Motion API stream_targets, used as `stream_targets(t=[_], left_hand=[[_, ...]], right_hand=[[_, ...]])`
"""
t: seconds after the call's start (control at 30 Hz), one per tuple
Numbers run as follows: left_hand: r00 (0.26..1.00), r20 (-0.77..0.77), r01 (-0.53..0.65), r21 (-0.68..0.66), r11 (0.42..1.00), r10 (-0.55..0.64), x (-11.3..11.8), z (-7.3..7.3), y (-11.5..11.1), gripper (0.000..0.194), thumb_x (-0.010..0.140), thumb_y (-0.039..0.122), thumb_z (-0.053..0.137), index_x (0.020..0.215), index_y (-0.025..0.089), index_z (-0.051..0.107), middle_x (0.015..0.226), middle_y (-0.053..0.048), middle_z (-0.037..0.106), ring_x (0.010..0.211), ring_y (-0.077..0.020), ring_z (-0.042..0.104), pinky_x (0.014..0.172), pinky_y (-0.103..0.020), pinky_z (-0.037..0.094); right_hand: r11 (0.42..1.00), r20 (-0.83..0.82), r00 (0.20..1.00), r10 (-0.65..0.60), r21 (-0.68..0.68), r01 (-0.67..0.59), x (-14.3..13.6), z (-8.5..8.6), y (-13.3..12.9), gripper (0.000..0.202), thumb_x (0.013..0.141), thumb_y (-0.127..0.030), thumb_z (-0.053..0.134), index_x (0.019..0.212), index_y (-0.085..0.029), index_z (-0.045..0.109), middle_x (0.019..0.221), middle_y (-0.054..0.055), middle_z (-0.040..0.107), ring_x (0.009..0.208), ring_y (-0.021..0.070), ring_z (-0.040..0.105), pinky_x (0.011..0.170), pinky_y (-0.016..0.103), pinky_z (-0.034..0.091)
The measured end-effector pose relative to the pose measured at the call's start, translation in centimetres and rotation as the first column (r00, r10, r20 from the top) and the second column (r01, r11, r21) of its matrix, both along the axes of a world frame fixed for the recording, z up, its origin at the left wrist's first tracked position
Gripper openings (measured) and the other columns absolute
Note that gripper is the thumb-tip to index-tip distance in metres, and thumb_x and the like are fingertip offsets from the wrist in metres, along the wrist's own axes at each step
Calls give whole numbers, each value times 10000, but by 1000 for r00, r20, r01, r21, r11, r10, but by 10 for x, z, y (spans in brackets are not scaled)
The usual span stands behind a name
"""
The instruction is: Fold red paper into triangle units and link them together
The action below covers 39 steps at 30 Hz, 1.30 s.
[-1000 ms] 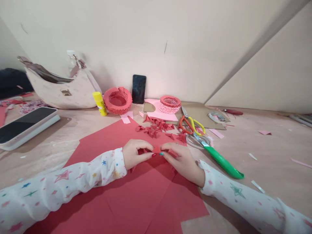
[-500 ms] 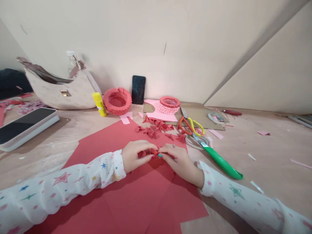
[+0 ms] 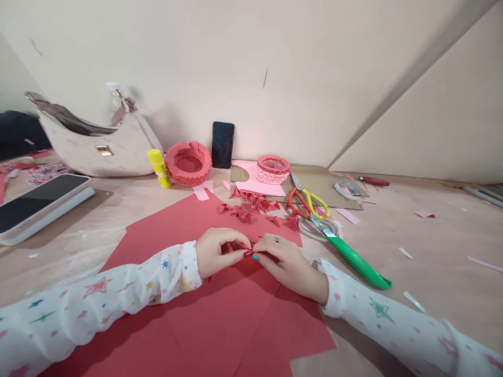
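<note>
My left hand (image 3: 220, 252) and my right hand (image 3: 291, 264) meet over large red paper sheets (image 3: 231, 319). Each is closed in a pinch, fingertips nearly touching, on a small piece of red paper (image 3: 251, 248) that the fingers mostly cover. Just beyond my hands lie several small folded red paper pieces (image 3: 253, 204). Farther back, a ring of folded red paper (image 3: 189, 163) leans beside a yellow glue stick (image 3: 159, 168). A second ring, red on top and pink below (image 3: 273, 169), sits on pink paper (image 3: 251, 187).
Scissors with orange and yellow handles (image 3: 304, 201) and a green-handled cutter (image 3: 357, 261) lie to the right, near a tape roll (image 3: 348, 190) on cardboard (image 3: 334, 180). A dark phone (image 3: 222, 145) leans on the wall. At left are a pale handbag (image 3: 98, 149) and a white-cased phone (image 3: 43, 204).
The fingertips have shifted slightly, and the red paper between them is now more hidden. Both hands remain in nearly the same place; everything else on the table lies as before.
</note>
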<state>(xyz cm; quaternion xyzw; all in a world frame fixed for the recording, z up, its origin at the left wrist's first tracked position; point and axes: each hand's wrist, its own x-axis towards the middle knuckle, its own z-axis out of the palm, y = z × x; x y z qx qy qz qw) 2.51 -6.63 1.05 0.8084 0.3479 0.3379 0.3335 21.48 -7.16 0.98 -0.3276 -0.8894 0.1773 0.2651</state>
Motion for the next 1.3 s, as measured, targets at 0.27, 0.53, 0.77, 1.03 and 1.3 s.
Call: stream_targets(t=[0.27,0.53,0.77,1.03,1.3], left_hand=[[998,-69,11,230,973,5,-2,4,-2,146,732,142,456,830,161,564,735,-18,559,575,-67,490,559,-171,412],[994,-101,65,344,937,-33,-2,5,-3,156,748,117,435,827,180,554,831,-28,546,751,-92,514,697,-195,415],[996,-90,31,260,965,-8,0,7,-4,146,730,131,450,833,177,543,768,-18,561,642,-83,511,614,-188,426],[1000,26,0,92,996,-2,1,6,-5,237,715,160,483,951,159,510,777,-22,617,636,-85,553,613,-191,458],[998,-3,64,205,977,-65,2,10,-4,257,697,73,424,893,177,552,821,-47,559,658,-94,519,594,-191,442]], right_hand=[[998,-17,999,-32,46,33,0,-2,2,123,795,-193,430,842,-192,543,734,25,564,703,116,506,653,234,400],[1000,35,999,-6,5,6,-2,2,2,119,785,-174,428,830,-193,537,757,19,572,708,113,505,657,231,396],[999,36,999,1,40,-3,-3,8,1,123,787,-206,427,758,-182,543,700,24,573,661,115,506,629,238,398],[999,-26,1000,-8,44,9,-1,7,-1,99,777,-218,451,778,-184,545,730,25,595,687,115,524,649,240,407],[998,-63,996,-56,28,58,0,4,2,106,773,-246,471,780,-191,562,696,24,588,673,119,529,621,235,413]])
